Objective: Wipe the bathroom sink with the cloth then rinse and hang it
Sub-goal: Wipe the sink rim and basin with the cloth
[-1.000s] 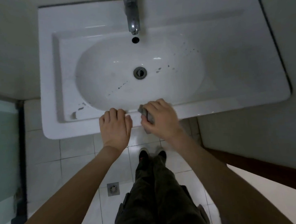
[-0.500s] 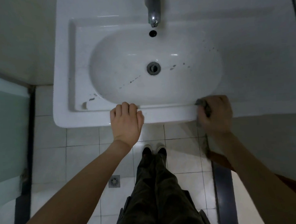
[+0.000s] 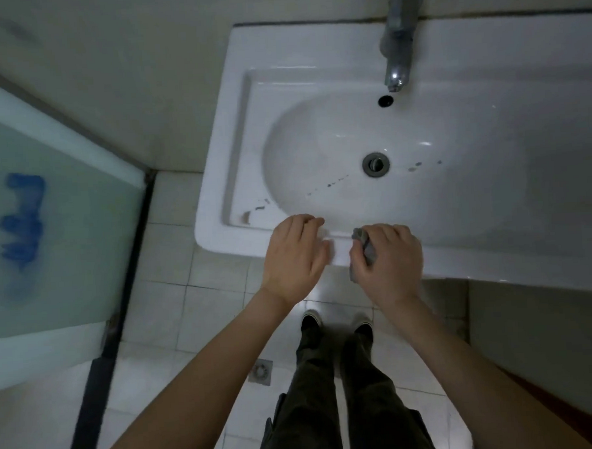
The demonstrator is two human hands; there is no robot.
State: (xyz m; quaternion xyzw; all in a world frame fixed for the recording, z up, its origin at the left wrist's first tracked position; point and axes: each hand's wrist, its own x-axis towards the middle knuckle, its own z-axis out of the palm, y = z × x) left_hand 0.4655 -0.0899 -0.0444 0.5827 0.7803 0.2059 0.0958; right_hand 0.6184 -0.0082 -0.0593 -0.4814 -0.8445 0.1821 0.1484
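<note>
- The cloth (image 3: 365, 246), a small grey wad, sits bunched in your right hand (image 3: 389, 264) on the front rim of the white sink (image 3: 235, 131), near the middle of that edge.
- Your right hand is curled shut around the cloth, fingers folded over it; only a crumpled corner and a short tail below the rim show.
- Your left hand (image 3: 294, 258) holds nothing: it lies flat on the same rim just beside the right, fingers together and hooked over the inner lip, by the look of it as a brace.
- Wiping appears under way, and confined to the front edge at this moment.
- Dark specks (image 3: 333, 183) trail across the basin either side of the drain (image 3: 375, 164), and a chipped or stained patch (image 3: 248, 217) marks the near left corner, so the bowl looks yet to be cleaned.
- The faucet (image 3: 398, 52) shows no running water; the rinse seems not to have begun.
- No hook or rail for hanging is in view, so that last step lies wholly ahead.
- In all, you appear to be in the first third of the job.
</note>
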